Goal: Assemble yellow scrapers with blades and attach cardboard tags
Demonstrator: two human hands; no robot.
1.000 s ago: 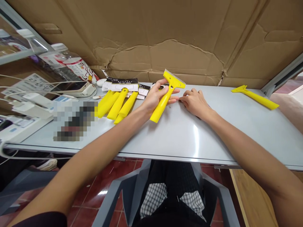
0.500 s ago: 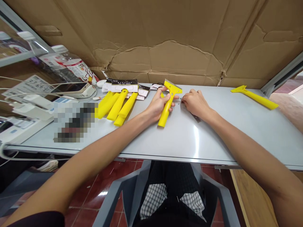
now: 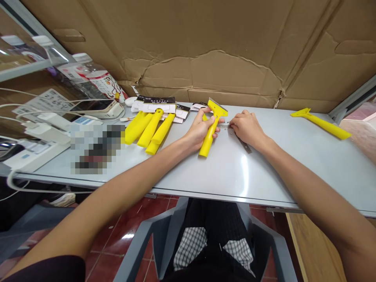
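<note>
My left hand (image 3: 200,131) is closed round a yellow scraper (image 3: 209,135), its wide head pointing up and away and its handle end hanging toward me. Just to the right, my right hand (image 3: 246,127) has its fingertips pinched low over the table; whatever they grip is too small to make out. A thin metal strip (image 3: 244,146) lies slantwise under that hand. Small metal parts (image 3: 225,126) show between the two hands. Another yellow scraper (image 3: 323,124) lies at the right.
Several yellow handles (image 3: 149,131) with black-and-white cards lie left of my hands. Farther left are a phone (image 3: 100,109), a power strip (image 3: 35,154) with white cables, and bottles (image 3: 102,82). Cardboard (image 3: 205,35) stands behind the table (image 3: 188,184).
The view has shifted slightly, so the table's things appear a little farther right. More of the metal strip shows below my right hand. Both hands keep nearly the same pose.
</note>
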